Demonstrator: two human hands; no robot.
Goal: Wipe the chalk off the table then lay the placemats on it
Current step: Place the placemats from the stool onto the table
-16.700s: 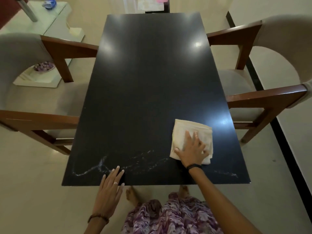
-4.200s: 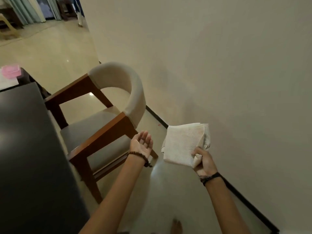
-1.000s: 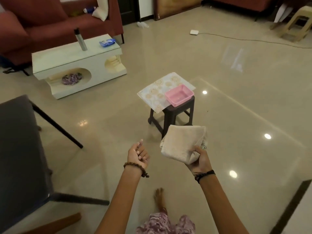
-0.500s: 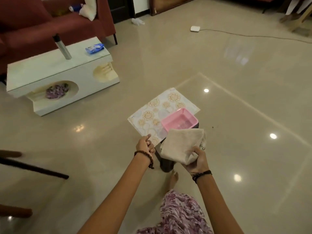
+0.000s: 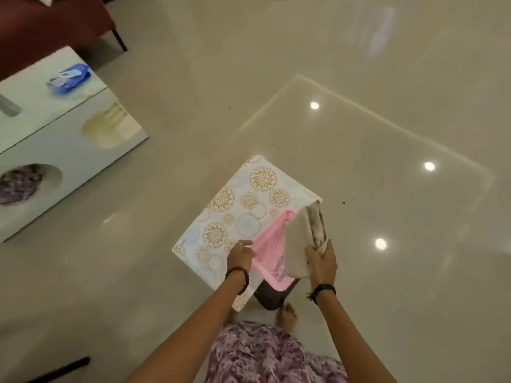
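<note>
Soft, warm indoor light is falling from overhead and leaving the scene moderately dim. Three small ceiling lamps are mirroring as bright white dots on the glossy floor [image 5: 359, 64] at right of centre, and a pale smeared glare is showing at the upper right. Shadows are staying faint and soft-edged. The whole frame is looking slightly soft, and the white table [image 5: 55, 150] at the left edge is blurring and bending with wide-angle distortion. The upper left corner is sinking into darkness.
</note>
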